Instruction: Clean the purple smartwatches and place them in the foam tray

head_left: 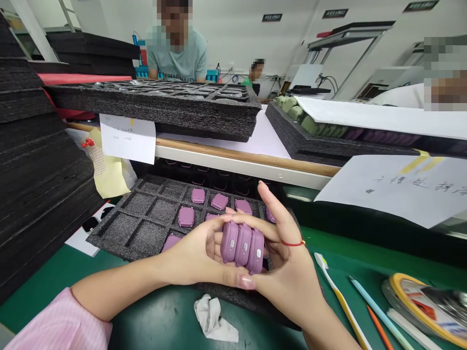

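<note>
Three purple watch cases (242,245) stand side by side in a row between my two hands, their edges with small silver buttons turned toward me. My left hand (204,253) is wrapped round the row from the left, its thumb along the near side. From the right, my right hand (288,257) grips the same row, with one finger stretched upward and a red cord ring on it. Beneath my hands lies a black foam tray (140,214) with square compartments. Several more purple watch cases (186,217) sit in it, some partly hidden by my fingers.
A crumpled white cloth (213,316) lies near me. To the right are a toothbrush (339,291), a light-blue pen (375,306) and a round yellow-rimmed container (423,306). Black foam stacks (32,160) rise at left. Beyond a shelf edge (233,163) a person (178,53) leans forward.
</note>
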A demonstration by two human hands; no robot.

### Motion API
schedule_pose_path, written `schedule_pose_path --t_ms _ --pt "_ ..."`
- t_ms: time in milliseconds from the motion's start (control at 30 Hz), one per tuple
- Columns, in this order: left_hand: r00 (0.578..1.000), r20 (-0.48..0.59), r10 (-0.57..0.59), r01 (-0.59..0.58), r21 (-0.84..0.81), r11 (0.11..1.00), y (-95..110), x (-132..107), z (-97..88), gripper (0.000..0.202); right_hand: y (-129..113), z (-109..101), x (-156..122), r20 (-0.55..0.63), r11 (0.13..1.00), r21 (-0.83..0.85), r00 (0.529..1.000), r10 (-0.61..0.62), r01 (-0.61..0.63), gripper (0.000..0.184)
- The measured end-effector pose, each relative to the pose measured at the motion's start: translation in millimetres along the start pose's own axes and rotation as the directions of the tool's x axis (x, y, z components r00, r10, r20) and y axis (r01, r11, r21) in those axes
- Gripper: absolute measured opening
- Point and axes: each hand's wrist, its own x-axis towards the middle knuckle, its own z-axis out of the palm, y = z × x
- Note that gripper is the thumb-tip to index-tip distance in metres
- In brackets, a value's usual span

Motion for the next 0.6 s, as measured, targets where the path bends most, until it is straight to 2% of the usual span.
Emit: schedule_pose_path --t_ms 67,133,200,333,400,467,600 --pt "0.999 0.011 -0.042 0.042 0.012 0.999 1.5 4.2 -0.8 0.055 -0.5 0.0 0.7 0.008 0.998 -0.045 0.999 -0.037 0.037 0.091" --pt "0.999 0.006 -0.053 0.053 0.041 0.998 2.9 6.3 -1.2 0.045 -0.7 0.3 1.0 0.024 0.996 -0.078 0.998 -0.051 0.053 0.077" --pt "0.999 -0.013 -0.047 0.048 0.047 0.998 3.8 6.4 -1.4 0.047 0.0 0.7 0.8 0.044 0.994 -0.092 0.997 -0.060 0.064 0.075" --pt "0.994 -0.105 -0.038 0.048 0.095 0.994 3.6 4.5 -2.5 0.049 2.8 0.6 0.7 0.060 0.980 -0.183 0.996 -0.073 0.083 0.094" --pt "0.992 -0.106 -0.072 0.083 0.102 0.991 2.7 4.3 -3.4 0.049 3.5 -0.1 1.2 0.061 0.974 -0.213 0.996 -0.064 0.075 0.099" --pt "0.992 -0.088 -0.089 0.095 0.072 0.993 1.4 5.0 -4.0 0.052 3.0 -0.9 2.1 0.056 0.980 -0.194 0.998 -0.037 0.047 0.102" --pt "0.996 -0.070 -0.050 0.056 0.085 0.995 -0.6 7.8 -3.5 0.049 -0.5 -1.3 4.6 0.047 0.997 -0.080 0.999 -0.007 0.011 0.104"
